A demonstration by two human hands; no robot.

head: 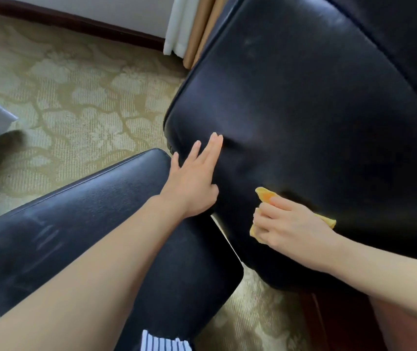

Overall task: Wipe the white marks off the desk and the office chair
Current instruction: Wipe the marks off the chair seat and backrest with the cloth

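The black office chair (303, 110) fills most of what I can see from here, its big leather cushion tilted toward the person. Faint pale smudges (250, 43) show near the cushion's far edge, and clearer white marks (46, 236) streak the padded black section (126, 224) lying under the left forearm. Both patches are well away from the cloth, so I'd say plenty of wiping remains.

The yellow cloth (265, 196) is bunched against the near part of the cushion, the right hand (291, 229) curled around it and pressing it down. The left hand (192, 186) lies just beside it, flat on the leather with fingers straight and holding nothing. It looks to be steadying the chair (these things swivel at the lightest push) while the other hand rubs.

Beyond the chair there is patterned carpet (75, 97), a white curtain (179, 24) at the wall, and a scrap of striped fabric (162, 342) at the bottom edge. I cannot make out the desk for certain.
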